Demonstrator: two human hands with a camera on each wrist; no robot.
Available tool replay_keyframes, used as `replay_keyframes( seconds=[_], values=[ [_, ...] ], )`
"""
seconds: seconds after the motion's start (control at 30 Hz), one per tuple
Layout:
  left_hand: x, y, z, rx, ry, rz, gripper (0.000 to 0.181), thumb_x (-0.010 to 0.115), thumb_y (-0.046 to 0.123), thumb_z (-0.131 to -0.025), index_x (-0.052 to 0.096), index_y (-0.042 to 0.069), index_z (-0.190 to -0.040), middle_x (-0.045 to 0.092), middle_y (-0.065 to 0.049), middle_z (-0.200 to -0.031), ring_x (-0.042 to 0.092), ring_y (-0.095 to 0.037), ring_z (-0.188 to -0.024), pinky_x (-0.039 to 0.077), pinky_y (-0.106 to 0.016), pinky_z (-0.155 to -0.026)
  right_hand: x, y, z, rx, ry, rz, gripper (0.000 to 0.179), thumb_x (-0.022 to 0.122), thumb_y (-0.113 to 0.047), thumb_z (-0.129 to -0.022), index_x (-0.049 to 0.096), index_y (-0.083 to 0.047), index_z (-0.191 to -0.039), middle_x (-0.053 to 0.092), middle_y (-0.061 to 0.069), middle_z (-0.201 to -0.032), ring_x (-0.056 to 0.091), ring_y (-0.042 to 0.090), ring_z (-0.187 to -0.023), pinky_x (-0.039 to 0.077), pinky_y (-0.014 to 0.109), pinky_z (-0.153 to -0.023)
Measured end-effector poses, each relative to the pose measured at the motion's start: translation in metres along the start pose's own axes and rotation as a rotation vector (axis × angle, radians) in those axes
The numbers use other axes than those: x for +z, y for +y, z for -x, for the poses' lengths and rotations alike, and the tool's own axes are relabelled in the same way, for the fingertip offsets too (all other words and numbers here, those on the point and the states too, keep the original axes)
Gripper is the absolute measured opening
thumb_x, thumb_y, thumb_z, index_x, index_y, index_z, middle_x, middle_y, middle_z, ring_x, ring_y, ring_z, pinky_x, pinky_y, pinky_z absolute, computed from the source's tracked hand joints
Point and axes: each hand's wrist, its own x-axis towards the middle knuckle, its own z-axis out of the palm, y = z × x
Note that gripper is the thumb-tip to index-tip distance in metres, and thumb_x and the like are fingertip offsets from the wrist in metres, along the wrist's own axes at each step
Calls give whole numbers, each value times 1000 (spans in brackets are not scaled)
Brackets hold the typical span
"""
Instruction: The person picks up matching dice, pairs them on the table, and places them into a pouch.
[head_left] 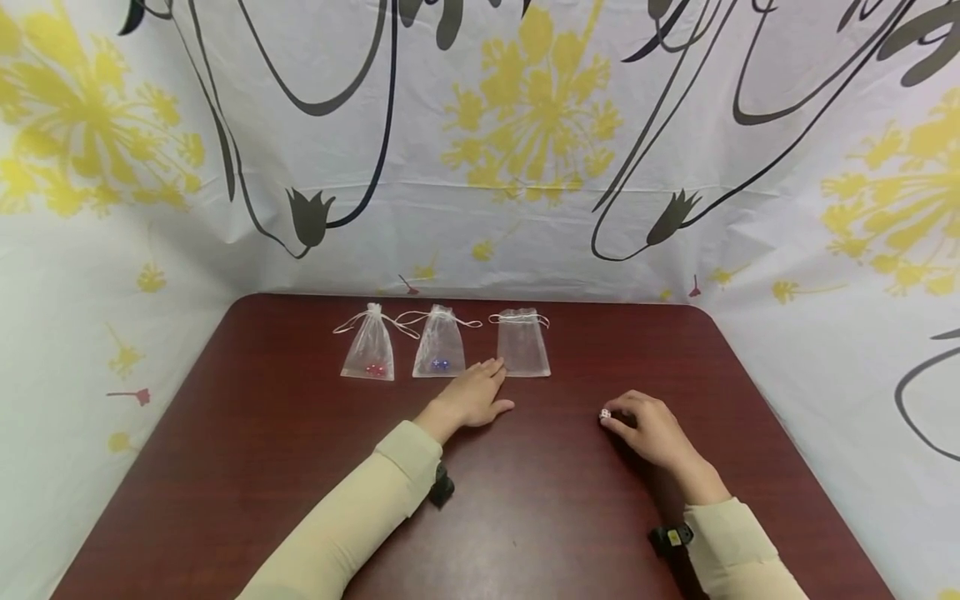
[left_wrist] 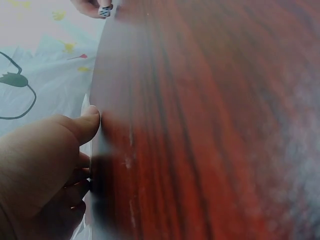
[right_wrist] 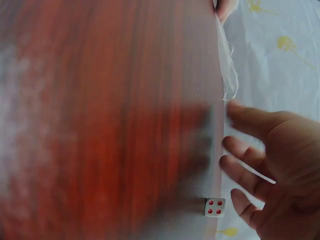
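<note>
"Done?"
"Head view, centre: red dice [head_left: 376,369] and blue dice [head_left: 440,364] bagged. Seemingly left: third bag [head_left: 523,346], left hand [head_left: 474,394] beside, fingers straight; white die [head_left: 604,413], lower right, at right hand [head_left: 652,429]."
"Left wrist?"
"White die, upper left."
"Right wrist?"
"Red-pipped die [right_wrist: 215,207], lower right; fingers [right_wrist: 245,176] apart (firm grip? can't tell)."

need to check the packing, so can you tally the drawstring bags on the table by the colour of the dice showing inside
Red-dice bag: 1
Blue-dice bag: 1
Bag with no dice showing inside: 1
Total bags: 3
</note>
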Motion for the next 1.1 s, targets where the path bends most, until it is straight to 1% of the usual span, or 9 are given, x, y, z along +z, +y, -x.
replay_keyframes(
  seconds=[0.13,0.27,0.43,0.63,0.83,1.0,1.1],
  values=[
    [0,-1,0,1,0,-2,69,48,48,-105,38,1,-154,28,-15,-164,24,-28,-152,18,-37,-124,0,-12,-7,-65,41,-52,13,82,-8,-84,76,-11,-94,69,-3,-91,67,18,-84,57,41,-73],
    [2,-2,-1,2,-2,3,69,47,48,-105,37,1,-155,27,-14,-164,24,-28,-152,17,-36,-124,5,-30,-13,-115,41,-96,14,82,-8,-84,76,-11,-95,69,-5,-92,68,16,-85,58,39,-74],
    [4,-2,-1,5,8,10,69,49,48,-105,38,1,-154,28,-15,-164,25,-29,-152,17,-37,-124,14,-59,-22,-171,-17,-153,14,82,-11,-86,76,-9,-99,69,-6,-95,67,11,-88,58,37,-76],
    [2,-1,1,3,13,21,69,50,47,-105,37,1,-155,28,-15,-164,24,-29,-152,18,-38,-124,29,-95,-34,-268,-134,-219,12,79,-14,-89,76,-8,-99,70,-6,-97,67,9,-92,57,35,-79],
    [2,-2,2,10,8,31,69,49,47,-105,36,1,-155,27,-15,-164,23,-29,-152,19,-38,-124,44,-123,-41,-362,-238,-196,10,76,-20,-93,76,-13,-100,68,-8,-98,65,6,-92,55,33,-79],
    [-1,-3,4,24,1,27,69,49,46,-106,35,0,-155,26,-15,-165,23,-30,-152,20,-39,-124,55,-138,-46,-446,-277,-148,7,76,-23,-93,74,-17,-97,68,-9,-98,66,7,-92,55,32,-78],
    [-1,-3,5,34,0,32,68,49,46,-106,35,1,-156,26,-16,-165,23,-31,-152,22,-41,-123,60,-144,-47,-493,-288,-110,7,77,-22,-92,74,-16,-95,67,-7,-95,65,7,-89,55,31,-77]
  ],
)
